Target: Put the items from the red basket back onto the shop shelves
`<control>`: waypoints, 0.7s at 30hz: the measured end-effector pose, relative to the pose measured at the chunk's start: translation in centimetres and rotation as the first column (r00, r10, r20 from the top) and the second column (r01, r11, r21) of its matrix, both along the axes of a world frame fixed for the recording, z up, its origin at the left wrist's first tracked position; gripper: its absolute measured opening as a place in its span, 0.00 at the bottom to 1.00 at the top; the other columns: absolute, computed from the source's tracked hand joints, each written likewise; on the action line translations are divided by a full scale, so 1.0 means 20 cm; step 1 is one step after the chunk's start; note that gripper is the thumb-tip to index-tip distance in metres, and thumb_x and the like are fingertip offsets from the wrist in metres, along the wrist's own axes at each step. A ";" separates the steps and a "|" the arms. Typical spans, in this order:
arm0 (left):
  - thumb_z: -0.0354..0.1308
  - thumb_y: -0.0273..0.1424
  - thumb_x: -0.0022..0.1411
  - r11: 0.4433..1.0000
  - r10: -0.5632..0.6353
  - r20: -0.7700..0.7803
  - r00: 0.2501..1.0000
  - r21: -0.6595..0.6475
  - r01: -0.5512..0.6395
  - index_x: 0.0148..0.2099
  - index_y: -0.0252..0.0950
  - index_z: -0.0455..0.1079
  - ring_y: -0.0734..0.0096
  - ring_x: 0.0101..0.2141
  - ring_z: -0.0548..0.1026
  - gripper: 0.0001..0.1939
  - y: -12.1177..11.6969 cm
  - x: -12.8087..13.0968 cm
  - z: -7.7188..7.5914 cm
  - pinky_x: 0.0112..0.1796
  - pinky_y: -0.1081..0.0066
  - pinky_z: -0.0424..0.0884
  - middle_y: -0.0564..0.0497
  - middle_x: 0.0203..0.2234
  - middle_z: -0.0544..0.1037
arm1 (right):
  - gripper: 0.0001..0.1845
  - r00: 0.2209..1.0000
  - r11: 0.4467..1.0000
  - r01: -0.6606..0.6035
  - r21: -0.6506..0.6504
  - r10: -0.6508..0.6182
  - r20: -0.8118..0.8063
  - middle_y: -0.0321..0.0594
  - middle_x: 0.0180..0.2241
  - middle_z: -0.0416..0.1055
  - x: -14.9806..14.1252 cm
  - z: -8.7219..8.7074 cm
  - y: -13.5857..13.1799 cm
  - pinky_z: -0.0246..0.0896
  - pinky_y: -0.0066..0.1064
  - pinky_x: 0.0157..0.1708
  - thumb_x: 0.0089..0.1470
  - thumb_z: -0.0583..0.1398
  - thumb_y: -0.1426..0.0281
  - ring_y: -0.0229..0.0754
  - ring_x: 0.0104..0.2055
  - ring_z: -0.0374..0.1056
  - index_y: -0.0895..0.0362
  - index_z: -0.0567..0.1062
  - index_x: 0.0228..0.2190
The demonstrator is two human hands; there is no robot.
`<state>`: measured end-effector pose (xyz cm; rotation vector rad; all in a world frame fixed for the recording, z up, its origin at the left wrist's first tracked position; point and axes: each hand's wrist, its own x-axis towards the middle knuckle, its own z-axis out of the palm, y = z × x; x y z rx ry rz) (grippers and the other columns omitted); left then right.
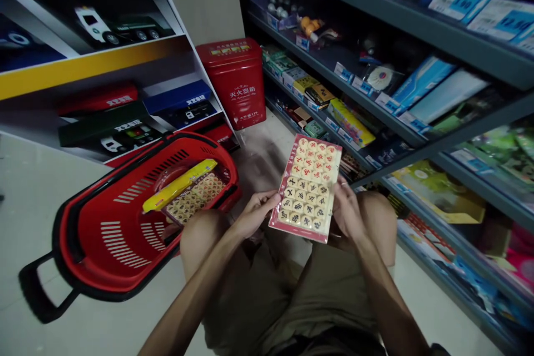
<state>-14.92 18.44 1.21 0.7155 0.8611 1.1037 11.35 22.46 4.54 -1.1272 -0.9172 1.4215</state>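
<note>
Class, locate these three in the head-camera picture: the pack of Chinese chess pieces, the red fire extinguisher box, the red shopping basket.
Pack of Chinese chess pieces (306, 189): head view, centre of the pack.
Red fire extinguisher box (237, 89): head view, front face.
Red shopping basket (112, 239): head view, inner wall.

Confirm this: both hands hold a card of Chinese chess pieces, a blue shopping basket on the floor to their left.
The colour is wrong: the head view shows a red shopping basket, not blue. The left hand and right hand do hold the card of Chinese chess pieces; the rest stands.
</note>
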 end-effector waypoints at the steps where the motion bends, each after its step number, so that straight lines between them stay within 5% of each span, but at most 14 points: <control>1: 0.76 0.53 0.64 1.000 0.016 0.003 1.000 0.015 -0.016 0.55 0.33 0.87 0.58 0.41 0.87 0.30 0.01 0.01 0.00 0.43 0.67 0.83 0.40 0.45 0.89 | 0.34 0.994 0.995 -0.093 -0.029 0.094 0.051 0.45 0.60 0.81 0.00 0.00 -0.02 0.80 0.50 0.59 0.59 0.76 0.50 0.57 0.58 0.80 0.50 0.79 0.60; 4: 0.74 0.53 0.66 0.999 0.030 0.013 0.999 0.026 -0.030 0.59 0.34 0.85 0.54 0.45 0.87 0.31 0.02 0.03 -0.03 0.44 0.64 0.84 0.38 0.51 0.88 | 0.32 0.946 0.961 -0.271 -0.049 0.275 0.171 0.45 0.61 0.81 0.00 0.00 -0.07 0.81 0.50 0.59 0.61 0.76 0.51 0.56 0.57 0.81 0.50 0.79 0.60; 9: 0.75 0.55 0.64 0.989 0.142 -0.011 0.990 -0.041 -0.142 0.59 0.36 0.83 0.52 0.49 0.87 0.33 0.09 0.03 0.00 0.41 0.66 0.86 0.38 0.57 0.86 | 0.36 0.920 0.940 -0.342 0.001 0.335 0.202 0.44 0.62 0.80 -0.02 0.12 0.02 0.81 0.49 0.61 0.59 0.76 0.50 0.55 0.58 0.81 0.50 0.77 0.63; 13: 0.77 0.46 0.64 0.982 -0.191 -0.084 0.978 -0.016 0.190 0.64 0.39 0.77 0.53 0.42 0.89 0.32 0.22 0.03 0.16 0.35 0.65 0.86 0.36 0.60 0.83 | 0.34 0.834 0.903 -0.424 -0.076 0.421 0.358 0.44 0.57 0.83 0.03 0.27 0.33 0.82 0.43 0.56 0.61 0.75 0.47 0.54 0.55 0.82 0.53 0.81 0.59; 15: 0.77 0.43 0.65 0.967 -0.254 -0.098 0.962 -0.026 0.253 0.62 0.37 0.78 0.58 0.36 0.88 0.29 0.32 0.06 0.20 0.35 0.66 0.85 0.36 0.55 0.85 | 0.33 0.758 0.869 -0.458 -0.187 0.492 0.428 0.45 0.54 0.85 0.10 0.28 0.52 0.84 0.38 0.48 0.59 0.75 0.47 0.54 0.52 0.83 0.54 0.83 0.56; 18: 0.77 0.38 0.65 0.964 -0.249 -0.110 0.962 -0.126 0.235 0.56 0.34 0.79 0.66 0.30 0.85 0.22 0.51 0.18 0.12 0.33 0.70 0.82 0.38 0.48 0.87 | 0.31 0.658 0.771 -0.498 -0.396 0.634 0.407 0.47 0.50 0.86 0.25 0.15 0.74 0.84 0.35 0.42 0.55 0.78 0.48 0.53 0.48 0.84 0.55 0.84 0.51; 21: 0.78 0.34 0.63 0.892 -0.389 -0.127 0.912 -0.298 0.339 0.52 0.32 0.80 0.68 0.27 0.83 0.19 0.73 0.33 -0.09 0.28 0.75 0.75 0.40 0.42 0.87 | 0.27 0.688 0.765 -0.450 -0.460 0.626 0.367 0.48 0.46 0.87 0.38 -0.12 0.83 0.84 0.38 0.47 0.56 0.77 0.49 0.51 0.47 0.83 0.56 0.84 0.46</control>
